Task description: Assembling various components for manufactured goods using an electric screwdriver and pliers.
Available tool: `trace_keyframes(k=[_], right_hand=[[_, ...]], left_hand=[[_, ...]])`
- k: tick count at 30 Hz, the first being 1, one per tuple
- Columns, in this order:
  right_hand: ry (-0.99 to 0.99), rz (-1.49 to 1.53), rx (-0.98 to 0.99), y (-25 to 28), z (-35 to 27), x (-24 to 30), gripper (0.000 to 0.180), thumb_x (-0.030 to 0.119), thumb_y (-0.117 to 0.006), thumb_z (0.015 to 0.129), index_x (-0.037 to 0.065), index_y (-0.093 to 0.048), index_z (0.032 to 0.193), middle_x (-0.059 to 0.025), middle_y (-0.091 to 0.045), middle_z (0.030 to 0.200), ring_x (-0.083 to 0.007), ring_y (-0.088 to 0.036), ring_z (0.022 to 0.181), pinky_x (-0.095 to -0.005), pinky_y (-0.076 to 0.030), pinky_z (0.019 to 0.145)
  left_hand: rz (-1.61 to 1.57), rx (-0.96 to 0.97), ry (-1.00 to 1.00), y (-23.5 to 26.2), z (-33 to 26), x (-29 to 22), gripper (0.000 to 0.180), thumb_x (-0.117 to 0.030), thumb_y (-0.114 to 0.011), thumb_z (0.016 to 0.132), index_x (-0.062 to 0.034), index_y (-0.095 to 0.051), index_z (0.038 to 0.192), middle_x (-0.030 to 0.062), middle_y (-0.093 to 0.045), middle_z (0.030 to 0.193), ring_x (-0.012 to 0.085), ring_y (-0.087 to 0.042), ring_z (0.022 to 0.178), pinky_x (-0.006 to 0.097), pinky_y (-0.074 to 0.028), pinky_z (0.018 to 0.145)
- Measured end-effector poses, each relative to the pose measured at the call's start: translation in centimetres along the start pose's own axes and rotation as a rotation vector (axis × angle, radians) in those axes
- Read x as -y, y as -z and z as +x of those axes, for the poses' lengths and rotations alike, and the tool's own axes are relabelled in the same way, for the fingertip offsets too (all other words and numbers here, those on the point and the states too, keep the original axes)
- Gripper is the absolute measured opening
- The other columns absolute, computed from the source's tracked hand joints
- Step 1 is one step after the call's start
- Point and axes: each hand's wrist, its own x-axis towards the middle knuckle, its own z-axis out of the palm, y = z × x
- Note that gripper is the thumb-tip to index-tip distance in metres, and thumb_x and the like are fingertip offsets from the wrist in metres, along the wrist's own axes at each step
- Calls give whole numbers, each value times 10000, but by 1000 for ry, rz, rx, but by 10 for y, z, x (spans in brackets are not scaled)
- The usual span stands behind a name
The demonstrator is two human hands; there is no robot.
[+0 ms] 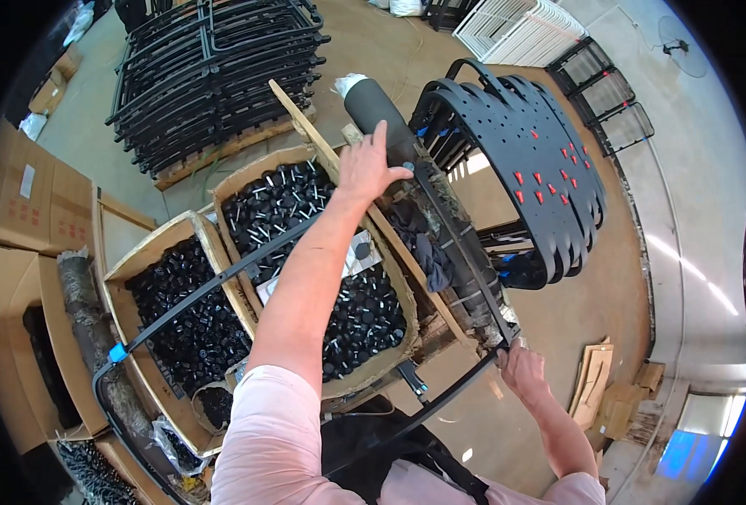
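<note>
A black metal tube frame [461,242] lies across the bench, with a long bar slanting from the upper middle down to a corner at the right. Near that corner, my right hand [522,370] is closed around the tube. My left hand [366,171] reaches out with its fingers apart, thumb pointing at a small round grey piece [408,168] by the bar's upper end. Whether the thumb touches it I cannot tell. Under my left forearm stand cardboard boxes holding black round-headed bolts [363,316] and small black plastic caps [189,295].
Black frames [217,80] are stacked on a pallet at the far left. To the right stand curved black panels [528,160] with red pieces on them. A dark padded roller [377,109] and a wooden strip [301,122] border the bench. Large cartons [40,202] fill the left side.
</note>
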Motion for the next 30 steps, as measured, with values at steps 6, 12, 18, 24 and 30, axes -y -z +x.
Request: trace_keyframes(k=[6,12,18,24,30], right_hand=[[-47,75,-14,-3,-1,-3,444,355,-571,1033,-85,-587,1090,-236,-715,747,-432,-727,722,-528,-571,661],[-66,99,18,5,-1,-1,417,356,-584,1025,-60,-591,1045,-266,-711,773,-461,-720,757,-556,-564,694],[-52,102,2,1,-1,-7,447,369,-572,1035,-74,-609,1080,-248,-724,779,-424,-737,757,-520,-578,687],[-25,73,6,2,-1,-9,461,379,-567,1038,-76,-617,1091,-210,-734,771,-392,-749,755,-494,-593,683],[9,114,-39,8,-7,-11,441,381,-630,999,-43,-617,1123,-217,-742,856,-426,-738,821,-517,-592,733]], left_hand=[[210,-78,229,29,-5,64,689,-404,-767,920,-23,-510,1433,216,-684,1213,366,-670,1130,497,-526,981],[-46,-32,-112,-16,7,-33,856,-593,-772,853,-28,-524,1447,205,-666,1254,376,-654,1176,496,-511,1028],[-85,-161,453,42,13,66,493,-419,-761,915,-34,-642,1200,207,-705,1209,372,-710,1047,491,-588,843],[156,-25,134,24,12,6,608,-553,-732,912,-1,-673,1162,204,-723,1109,347,-714,1063,482,-581,878],[298,348,-65,0,15,-59,526,-517,-741,908,-18,-750,1074,150,-731,1109,311,-693,1086,437,-576,889]])
